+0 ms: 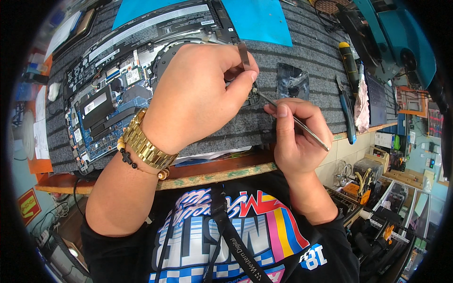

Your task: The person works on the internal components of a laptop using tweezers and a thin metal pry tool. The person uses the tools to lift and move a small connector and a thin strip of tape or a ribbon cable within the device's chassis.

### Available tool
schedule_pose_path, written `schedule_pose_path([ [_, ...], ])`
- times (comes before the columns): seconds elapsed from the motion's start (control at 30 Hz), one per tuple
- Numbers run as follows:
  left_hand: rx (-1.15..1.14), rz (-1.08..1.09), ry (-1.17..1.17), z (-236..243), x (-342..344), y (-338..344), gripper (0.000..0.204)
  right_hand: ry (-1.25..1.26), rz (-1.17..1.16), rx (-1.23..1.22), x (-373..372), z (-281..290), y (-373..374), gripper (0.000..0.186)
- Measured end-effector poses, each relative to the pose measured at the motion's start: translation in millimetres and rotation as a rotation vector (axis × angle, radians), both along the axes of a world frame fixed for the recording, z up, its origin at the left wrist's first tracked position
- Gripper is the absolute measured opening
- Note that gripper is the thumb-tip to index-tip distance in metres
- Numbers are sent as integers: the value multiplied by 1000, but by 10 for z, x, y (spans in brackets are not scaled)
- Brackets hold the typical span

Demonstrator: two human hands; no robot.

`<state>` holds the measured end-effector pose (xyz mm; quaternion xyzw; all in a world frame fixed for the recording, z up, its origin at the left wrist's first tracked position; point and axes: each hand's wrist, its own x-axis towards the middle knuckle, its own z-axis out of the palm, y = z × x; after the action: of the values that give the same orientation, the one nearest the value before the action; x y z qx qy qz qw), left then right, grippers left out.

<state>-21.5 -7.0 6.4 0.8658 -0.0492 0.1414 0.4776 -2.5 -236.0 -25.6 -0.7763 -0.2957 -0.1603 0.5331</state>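
Note:
My left hand, with a gold watch on its wrist, reaches over the right side of an opened laptop. Its thumb and forefinger are pinched together, with a flat brownish strip sticking up from them; its kind is unclear. In the fingers of my right hand lies a slim metal tool, its tip slanting toward the left fingertips. A small dark part shows by that tip, partly covered by the left hand. The laptop's blue circuit board and black battery are bare; its right side is partly hidden.
A grey striped mat covers the bench, with a wooden edge near me. A blue sheet lies at the back. Right of my hands are a dark plastic bag, a yellow-black screwdriver and a blue-handled cutter.

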Motion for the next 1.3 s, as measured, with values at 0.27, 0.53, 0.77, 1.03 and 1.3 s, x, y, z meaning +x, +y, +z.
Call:
schedule_pose_path([
  [0.27, -74, -36, 76, 42, -11, -8, 14, -13, 20, -4, 4, 2, -9, 7],
  [0.53, -11, -46, 33, -2, -4, -5, 13, -11, 8, -53, -14, 42, 9, 6],
  [0.77, 32, -92, -126, -74, 38, 0, 13, -7, 25, 36, 5, -37, -13, 6],
  [1.03, 65, -85, -145, -62, 30, 4, 11, -2, 0, 9, 4, -22, -2, 6],
  [1.3, 84, -93, -159, -79, 36, 10, 12, -57, 15, -42, -6, 15, 9, 6],
])
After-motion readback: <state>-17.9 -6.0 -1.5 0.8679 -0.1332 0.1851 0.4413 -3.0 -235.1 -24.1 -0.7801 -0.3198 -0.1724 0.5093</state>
